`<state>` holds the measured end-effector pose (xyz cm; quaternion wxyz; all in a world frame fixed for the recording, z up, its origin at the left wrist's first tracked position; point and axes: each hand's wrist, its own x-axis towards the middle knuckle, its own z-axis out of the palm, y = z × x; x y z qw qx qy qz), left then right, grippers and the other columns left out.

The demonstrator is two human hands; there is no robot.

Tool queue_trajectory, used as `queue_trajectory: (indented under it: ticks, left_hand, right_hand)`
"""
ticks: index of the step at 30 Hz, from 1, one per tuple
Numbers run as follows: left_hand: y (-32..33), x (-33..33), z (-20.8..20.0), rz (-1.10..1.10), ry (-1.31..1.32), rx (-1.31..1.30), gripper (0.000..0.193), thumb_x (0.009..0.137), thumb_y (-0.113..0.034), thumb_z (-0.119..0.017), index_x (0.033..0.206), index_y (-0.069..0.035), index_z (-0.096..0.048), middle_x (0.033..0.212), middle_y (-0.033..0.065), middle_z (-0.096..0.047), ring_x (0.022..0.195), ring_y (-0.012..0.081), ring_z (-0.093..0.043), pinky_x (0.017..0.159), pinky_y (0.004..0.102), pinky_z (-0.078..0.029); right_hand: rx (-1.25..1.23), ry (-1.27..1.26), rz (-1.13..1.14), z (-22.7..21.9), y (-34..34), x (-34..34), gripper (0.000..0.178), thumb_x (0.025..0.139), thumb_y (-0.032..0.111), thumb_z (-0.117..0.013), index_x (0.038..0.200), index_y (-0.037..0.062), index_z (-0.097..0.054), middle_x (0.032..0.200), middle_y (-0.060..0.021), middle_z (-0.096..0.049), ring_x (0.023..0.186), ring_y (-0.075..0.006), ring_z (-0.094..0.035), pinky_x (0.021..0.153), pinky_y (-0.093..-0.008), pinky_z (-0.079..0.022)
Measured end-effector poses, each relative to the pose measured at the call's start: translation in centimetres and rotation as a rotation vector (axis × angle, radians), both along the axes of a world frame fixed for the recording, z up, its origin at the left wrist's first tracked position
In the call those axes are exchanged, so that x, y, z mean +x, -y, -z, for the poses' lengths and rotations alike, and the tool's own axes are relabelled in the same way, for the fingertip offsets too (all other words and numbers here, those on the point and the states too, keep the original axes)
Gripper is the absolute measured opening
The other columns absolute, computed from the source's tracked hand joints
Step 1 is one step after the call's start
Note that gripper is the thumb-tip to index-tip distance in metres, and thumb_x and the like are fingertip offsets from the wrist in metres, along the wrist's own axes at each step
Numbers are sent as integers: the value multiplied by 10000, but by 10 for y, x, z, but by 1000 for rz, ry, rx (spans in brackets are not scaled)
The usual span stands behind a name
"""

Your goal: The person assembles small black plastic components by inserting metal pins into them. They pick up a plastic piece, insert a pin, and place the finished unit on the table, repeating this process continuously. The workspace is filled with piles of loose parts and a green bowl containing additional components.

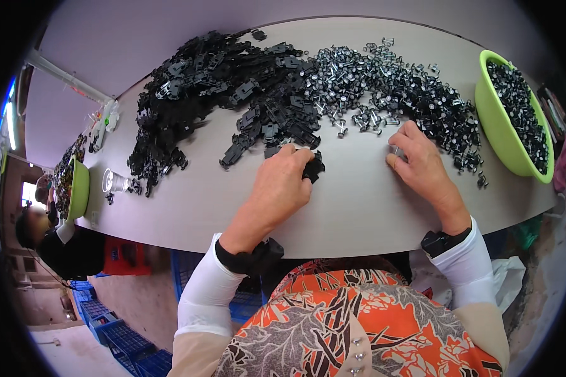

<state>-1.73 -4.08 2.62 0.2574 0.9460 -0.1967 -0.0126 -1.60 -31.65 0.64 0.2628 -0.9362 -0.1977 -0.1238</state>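
My left hand is closed on a black plastic part, which sticks out past the fingertips just above the table. Beyond it lies a big heap of similar flat black plastic parts. To the right, my right hand pinches a small wheel axle between thumb and forefinger; the fingers hide most of it. Past that hand spreads a pile of small metal axles with dark wheels at their ends. The two hands are apart, both low over the table.
A green basin full of wheel axles stands at the right edge of the table. At the left are a clear plastic cup on its side and another green basin. Another person sits beyond; blue crates stand on the floor.
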Motion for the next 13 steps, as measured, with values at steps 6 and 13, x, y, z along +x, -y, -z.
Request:
queue_trajectory:
  ticks: [6, 13]
  left_hand:
    - [-2, -7, -8, -139, -265, -409, 160, 741, -8, -607, 864, -19, -505, 717, 74, -568, 624, 172, -619, 543, 308, -489]
    - [15, -10, 17, -221, -1011, -1403, 445, 814, -128, -716, 1162, -16, -463, 793, 112, -645, 574, 242, -671, 485, 295, -557]
  right_hand:
    - [53, -47, 11, -1, 0, -3, 208, 735, 37, -674, 922, 10, -587, 940, -127, -514, 834, -302, -579, 701, -397, -474]
    - [458, -98, -237, -23, -28, -31, 271, 734, -5, -689, 990, 19, -605, 1012, -79, -566, 721, -141, -623, 564, -241, -488]
